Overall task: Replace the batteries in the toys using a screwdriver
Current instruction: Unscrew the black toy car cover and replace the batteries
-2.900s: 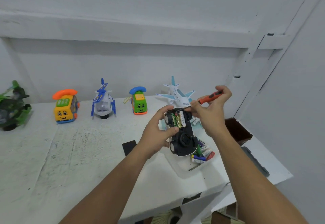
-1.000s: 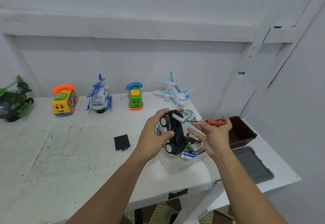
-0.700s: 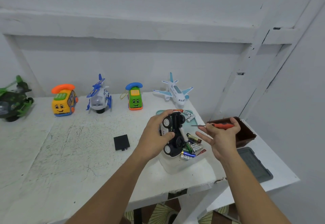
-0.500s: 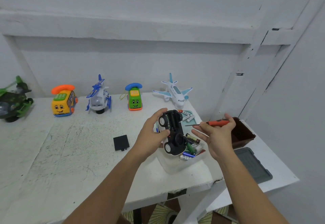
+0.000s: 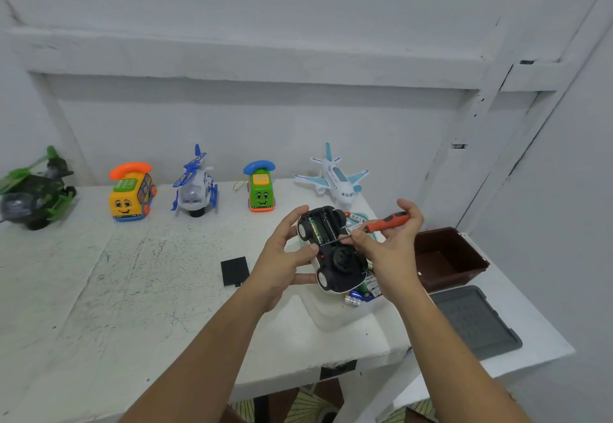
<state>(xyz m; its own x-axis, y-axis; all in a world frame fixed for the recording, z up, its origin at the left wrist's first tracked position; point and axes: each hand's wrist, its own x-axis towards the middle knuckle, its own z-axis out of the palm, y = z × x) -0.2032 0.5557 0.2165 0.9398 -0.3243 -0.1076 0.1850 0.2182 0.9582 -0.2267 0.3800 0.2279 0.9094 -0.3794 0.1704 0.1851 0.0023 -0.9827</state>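
Note:
My left hand [image 5: 285,253] grips an upturned black and white toy car [image 5: 331,253] above the table's right end. Its battery bay is open and one green battery [image 5: 312,230] lies in it. My right hand [image 5: 388,246] holds an orange-handled screwdriver [image 5: 384,221], whose thin shaft reaches into the bay. The black battery cover [image 5: 235,271] lies flat on the table left of my left hand. Under the car stands a clear tub [image 5: 335,318] holding several loose batteries [image 5: 361,293].
Along the back wall stand a green helicopter [image 5: 33,190], a yellow phone toy [image 5: 131,192], a blue and white helicopter [image 5: 195,187], a green phone toy [image 5: 261,190] and a white plane [image 5: 335,178]. A brown bin [image 5: 447,258] and a grey lid [image 5: 471,321] sit on the lower shelf at right.
My right hand swung away from the car with the screwdriver and has come back, its tip now in the battery bay. Fewer batteries sit in the bay than at first.

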